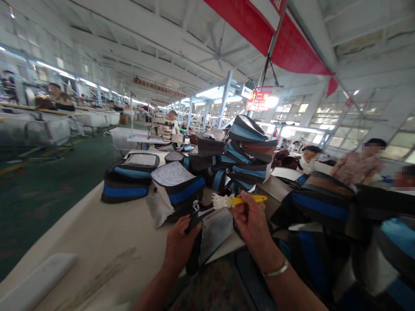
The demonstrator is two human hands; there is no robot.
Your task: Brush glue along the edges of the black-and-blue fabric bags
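Note:
My right hand is closed around the yellow handle of a brush, held level. Its pale bristles point left and look coated with something white. My left hand grips the dark edge of a fabric bag piece, which has a grey lining and hangs between my hands near the table's front edge. The bristles are just above this piece; I cannot tell whether they touch. Just beyond my left hand sits a black bag part with a blue stripe and a patterned white panel.
A light-coloured table spreads in front of me, with a white block at its left front. Bag parts are piled at the back. More striped bag parts crowd the right side. Several people work farther off, one at the right.

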